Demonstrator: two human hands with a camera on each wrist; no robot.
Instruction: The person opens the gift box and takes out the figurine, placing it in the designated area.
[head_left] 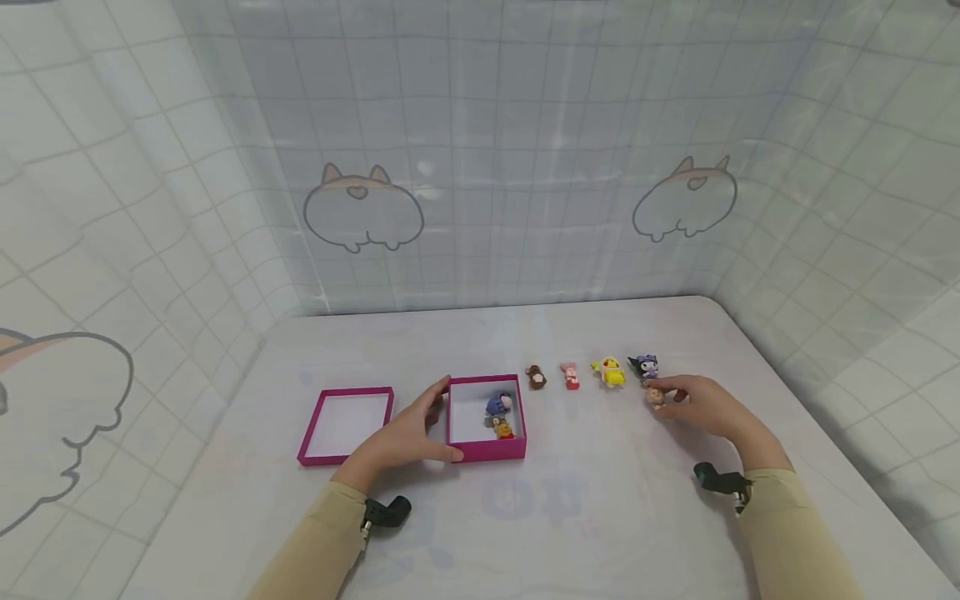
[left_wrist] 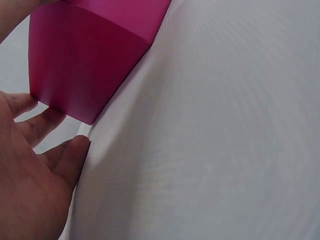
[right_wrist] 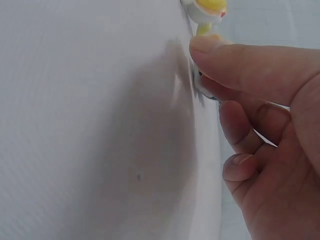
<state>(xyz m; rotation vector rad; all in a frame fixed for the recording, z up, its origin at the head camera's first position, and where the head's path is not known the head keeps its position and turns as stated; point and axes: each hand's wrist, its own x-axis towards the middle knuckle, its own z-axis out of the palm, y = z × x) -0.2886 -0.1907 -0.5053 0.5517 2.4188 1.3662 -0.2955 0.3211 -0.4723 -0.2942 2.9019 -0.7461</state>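
My left hand [head_left: 405,435] holds the magenta open box [head_left: 487,451] by its left side, thumb at the front corner and fingers at the back one. In the left wrist view, fingertips [left_wrist: 56,116] touch the box's magenta wall [left_wrist: 85,60]. Inside lie a blue donkey figurine [head_left: 497,405] and a red-and-yellow bear figurine [head_left: 503,428]. Over on the right, my right hand [head_left: 705,406] pinches a small tan figurine [head_left: 656,397] between thumb and fingers, close over the table. In the right wrist view the thumb [right_wrist: 250,65] mostly hides that figurine.
Left of the box lies a magenta-rimmed white lid [head_left: 347,423]. A row behind holds a brown figurine [head_left: 536,377], a pink-and-red one [head_left: 571,376], a yellow one [head_left: 611,373] and a black-and-purple one [head_left: 647,367]. Tile-patterned curtains [head_left: 517,208] surround the white table [head_left: 585,533].
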